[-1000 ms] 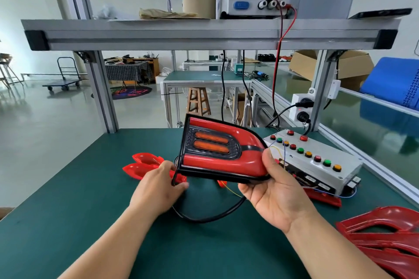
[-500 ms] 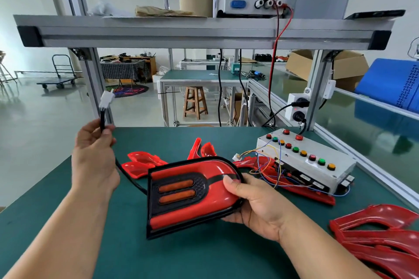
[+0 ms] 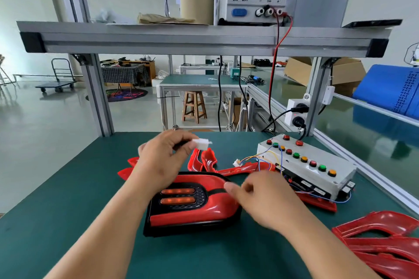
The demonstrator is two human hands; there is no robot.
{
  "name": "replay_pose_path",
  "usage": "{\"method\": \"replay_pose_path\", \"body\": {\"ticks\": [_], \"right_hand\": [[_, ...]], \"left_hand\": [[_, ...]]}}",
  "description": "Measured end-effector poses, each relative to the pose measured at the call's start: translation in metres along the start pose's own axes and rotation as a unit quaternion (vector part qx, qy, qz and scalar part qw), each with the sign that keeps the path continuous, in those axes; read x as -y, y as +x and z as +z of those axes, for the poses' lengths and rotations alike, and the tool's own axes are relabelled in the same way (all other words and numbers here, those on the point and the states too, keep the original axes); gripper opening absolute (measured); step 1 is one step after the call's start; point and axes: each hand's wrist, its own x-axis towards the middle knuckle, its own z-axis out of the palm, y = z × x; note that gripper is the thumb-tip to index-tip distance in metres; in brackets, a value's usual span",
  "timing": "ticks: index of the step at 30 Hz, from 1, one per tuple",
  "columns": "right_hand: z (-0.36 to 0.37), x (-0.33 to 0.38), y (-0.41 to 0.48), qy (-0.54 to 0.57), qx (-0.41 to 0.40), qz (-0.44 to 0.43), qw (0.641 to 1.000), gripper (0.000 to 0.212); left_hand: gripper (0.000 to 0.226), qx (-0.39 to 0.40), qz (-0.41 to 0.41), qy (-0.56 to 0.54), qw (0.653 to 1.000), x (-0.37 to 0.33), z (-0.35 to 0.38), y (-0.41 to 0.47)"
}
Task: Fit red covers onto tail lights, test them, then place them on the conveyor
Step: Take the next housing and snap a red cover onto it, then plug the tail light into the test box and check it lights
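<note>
Left hand: the left hand (image 3: pixel 163 163) is raised above the table, behind the tail light. Its thumb and fingers pinch a small white connector (image 3: pixel 202 144), which sticks out to the right of the fingertips.
Right hand: the right hand (image 3: pixel 269 204) is just beside the right end of the tail light and is blurred. The fingers look loosely bent and the thumb tip is over the lamp's edge. I cannot tell if it touches or holds anything.
Tail light: the tail light (image 3: pixel 195 213) lies flat on the green table (image 3: pixel 68 210), between the two forearms. The red cover is on its black housing, and two orange bars show on the left part.
Test box: a white test box (image 3: pixel 335 163) with a row of coloured buttons stands on the table to the right. Thin coloured wires run from it to a small white plug (image 3: pixel 236 162), apart from the connector in the left hand.
Loose covers: red covers (image 3: pixel 383 224) lie piled at the near right corner; more red pieces (image 3: pixel 204 161) lie behind the tail light.
Shelf: a power supply (image 3: pixel 256 7) stands on the metal shelf (image 3: pixel 181 38) above.
</note>
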Motion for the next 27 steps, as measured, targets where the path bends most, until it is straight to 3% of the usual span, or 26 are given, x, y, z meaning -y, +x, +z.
{"method": "replay_pose_path", "body": {"ticks": [3, 6, 11, 17, 23, 27], "right_hand": [[-0.011, 0.004, 0.026, -0.027, -0.083, -0.073, 0.993, 0.039], [-0.01, 0.007, 0.057, -0.124, -0.028, -0.038, 0.991, 0.017], [0.007, -0.008, 0.074, -0.246, 0.022, 0.022, 0.969, 0.025], [0.019, -0.022, 0.079, -0.234, -0.052, 0.052, 0.97, 0.017], [0.023, -0.025, 0.092, -0.25, 0.013, 0.089, 0.964, 0.027], [0.028, -0.032, 0.099, -0.248, -0.023, 0.081, 0.965, 0.027]], "left_hand": [[0.022, 0.022, 0.019, 0.011, 1.0, 0.006, 0.003, 0.001], [0.026, 0.032, 0.025, -0.018, 0.999, 0.011, 0.005, 0.002], [0.026, 0.025, 0.031, -0.03, 0.999, 0.02, 0.008, -0.003], [0.027, -0.008, 0.062, -0.029, 0.998, 0.023, 0.01, -0.01], [0.033, -0.018, 0.105, -0.046, 0.993, 0.026, 0.012, -0.012], [0.022, -0.04, 0.148, -0.058, 0.986, 0.031, 0.012, -0.008]]}}
